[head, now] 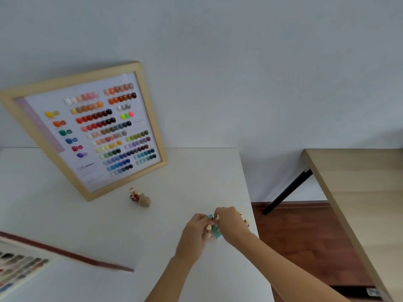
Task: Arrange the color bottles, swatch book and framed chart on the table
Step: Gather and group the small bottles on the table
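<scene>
We have both hands at the right edge of the white table (65, 214), over a cluster of small color bottles (214, 227). Our left hand (196, 231) and right hand (230, 222) curl their fingers around bottles in that cluster; exactly which bottles each one grips we cannot tell. Two more bottles (140, 198) stand together near the table's middle, just before the framed chart (87, 127), which leans against the wall at the back left. The swatch book (26, 262) lies open at the near left corner.
</scene>
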`<state>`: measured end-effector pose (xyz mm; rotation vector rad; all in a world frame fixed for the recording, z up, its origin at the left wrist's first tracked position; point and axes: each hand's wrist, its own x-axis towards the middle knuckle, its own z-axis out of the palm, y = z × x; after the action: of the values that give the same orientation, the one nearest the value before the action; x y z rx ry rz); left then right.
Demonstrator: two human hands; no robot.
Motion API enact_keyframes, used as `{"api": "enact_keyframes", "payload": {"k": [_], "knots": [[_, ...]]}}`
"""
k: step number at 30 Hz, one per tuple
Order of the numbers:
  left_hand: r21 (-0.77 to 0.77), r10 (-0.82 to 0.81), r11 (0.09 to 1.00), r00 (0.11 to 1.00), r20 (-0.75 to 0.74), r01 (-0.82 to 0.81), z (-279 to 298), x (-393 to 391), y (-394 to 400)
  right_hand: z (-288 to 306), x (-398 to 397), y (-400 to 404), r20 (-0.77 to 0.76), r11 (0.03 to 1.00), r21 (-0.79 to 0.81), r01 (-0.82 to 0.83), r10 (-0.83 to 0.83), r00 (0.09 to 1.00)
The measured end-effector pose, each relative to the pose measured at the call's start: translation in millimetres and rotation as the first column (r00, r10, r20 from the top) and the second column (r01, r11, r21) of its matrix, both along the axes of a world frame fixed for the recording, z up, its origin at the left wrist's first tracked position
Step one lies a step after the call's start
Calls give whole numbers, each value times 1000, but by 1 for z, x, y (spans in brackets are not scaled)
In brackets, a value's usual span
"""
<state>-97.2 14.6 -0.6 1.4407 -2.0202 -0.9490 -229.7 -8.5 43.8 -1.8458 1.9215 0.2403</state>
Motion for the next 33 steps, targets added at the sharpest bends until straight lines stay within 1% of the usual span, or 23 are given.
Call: {"api": "enact_keyframes", "payload": {"k": [4,7,10,12,14,15,18,20,22,24,25,29,33], "knots": [[24,15,1000,1000,-7,-15,-3,1,4,8,-2,-6,23,1000,-8,24,-24,999],[14,70,997,997,31,-71,-3,5,5,11,-4,-11,92,996,-80,43,-35,995],[10,210,978,978,3,-210,2,16,-1,14,-1,-21,192,984,-162,73,-41,980],[-1,362,932,931,-42,-362,8,28,-9,17,5,-30,229,980,-189,69,-24,973],[-38,523,847,845,-113,-530,15,43,-21,19,14,-40,265,975,-217,52,7,964],[-56,597,790,787,-159,-611,18,50,-28,20,20,-45,275,973,-228,39,26,961],[-48,786,564,554,-274,-825,25,74,-50,21,42,-59,303,970,-240,-27,101,948],[11,855,440,415,-310,-898,25,87,-64,21,58,-67,324,966,-245,-78,158,933],[46,893,379,352,-280,-924,22,100,-77,19,75,-76,360,962,-245,-124,209,909],[72,915,361,337,-223,-930,16,111,-88,16,92,-85,392,955,-242,-171,257,883],[88,915,372,349,-200,-924,14,116,-93,15,101,-90,403,951,-243,-191,278,872],[121,882,465,448,-145,-877,3,131,-106,9,136,-109,420,932,-259,-255,346,839],[119,872,485,469,-140,-866,-7,136,-108,-1,160,-120,424,932,-226,-284,357,833]]}}
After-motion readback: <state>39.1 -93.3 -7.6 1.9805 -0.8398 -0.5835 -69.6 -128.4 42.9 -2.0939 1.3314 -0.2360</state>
